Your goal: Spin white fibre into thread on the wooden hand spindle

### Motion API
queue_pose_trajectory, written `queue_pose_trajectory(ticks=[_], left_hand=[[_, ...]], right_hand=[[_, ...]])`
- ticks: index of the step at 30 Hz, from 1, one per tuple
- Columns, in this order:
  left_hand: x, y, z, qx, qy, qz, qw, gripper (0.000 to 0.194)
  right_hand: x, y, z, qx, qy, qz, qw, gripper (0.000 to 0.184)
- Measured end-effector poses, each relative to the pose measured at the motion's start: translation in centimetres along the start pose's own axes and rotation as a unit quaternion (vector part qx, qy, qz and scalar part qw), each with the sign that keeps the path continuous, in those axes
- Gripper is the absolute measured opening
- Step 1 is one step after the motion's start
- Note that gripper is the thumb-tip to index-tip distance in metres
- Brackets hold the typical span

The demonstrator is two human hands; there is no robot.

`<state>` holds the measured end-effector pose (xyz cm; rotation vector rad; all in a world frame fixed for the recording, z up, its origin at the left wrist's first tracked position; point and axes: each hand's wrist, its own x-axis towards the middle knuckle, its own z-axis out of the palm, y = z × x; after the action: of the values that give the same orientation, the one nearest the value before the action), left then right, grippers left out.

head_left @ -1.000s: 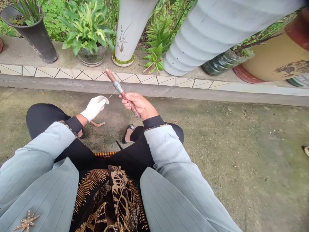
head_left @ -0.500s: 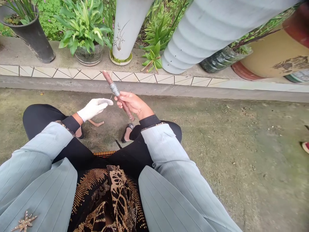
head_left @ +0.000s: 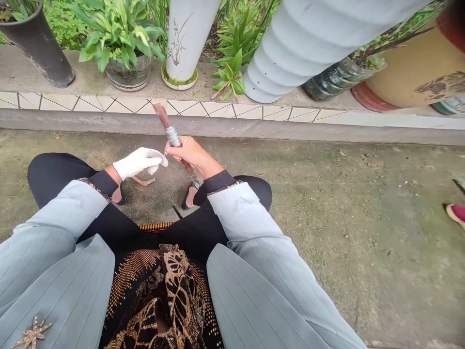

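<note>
My right hand (head_left: pixel 192 154), bare, is wrapped around a reddish-brown wooden stick (head_left: pixel 162 116) held at a slant, its upper end pointing away and to the left. Silvery wire (head_left: pixel 173 136) is wound in a tight coil around the stick, just above my fingers. My left hand (head_left: pixel 140 162) wears a white glove. Its thumb and fingers are pinched close to my right fingertips, at the wire's loose end, which is too fine to make out clearly. The stick's lower end shows below my right palm.
A curved piece of wood (head_left: pixel 144 182) lies on the concrete floor (head_left: pixel 327 203) between my feet. Beyond my hands runs a low tiled ledge (head_left: pixel 218 109) with potted plants (head_left: pixel 129 72) and tall pots (head_left: pixel 185 48). Another person's shoe (head_left: pixel 457 213) shows at the right edge.
My left fingers have curled further and the fine wire between my hands no longer shows clearly. My right grip on the stick has shifted slightly. The view has tilted a little.
</note>
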<state>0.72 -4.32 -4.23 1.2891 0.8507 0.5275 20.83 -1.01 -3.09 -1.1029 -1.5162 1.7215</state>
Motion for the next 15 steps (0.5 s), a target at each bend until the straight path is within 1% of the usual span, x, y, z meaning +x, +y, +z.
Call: queue_pose_trajectory(ticks=[4,8,12,15], left_hand=[[0.01,-0.18,-0.17,-0.059,-0.034,-0.027,0.997,0.032],[-0.03,-0.27,-0.26,-0.1,-0.052,-0.029,0.993,0.032],[-0.01,0.05,-0.01,-0.1,-0.033,-0.022,0.994,0.029],[0.12,0.08,0.23,-0.071,0.001,0.009,0.997,0.025]], right_hand=[[-0.27,-0.37,0.21,-0.023,-0.012,-0.017,1.0,0.009],[-0.23,-0.18,0.34,-0.005,-0.018,-0.026,0.999,0.011],[-0.23,-0.11,0.25,-0.006,-0.023,-0.025,0.999,0.013],[-0.41,-0.4,0.19,-0.023,-0.018,-0.021,0.999,0.012]])
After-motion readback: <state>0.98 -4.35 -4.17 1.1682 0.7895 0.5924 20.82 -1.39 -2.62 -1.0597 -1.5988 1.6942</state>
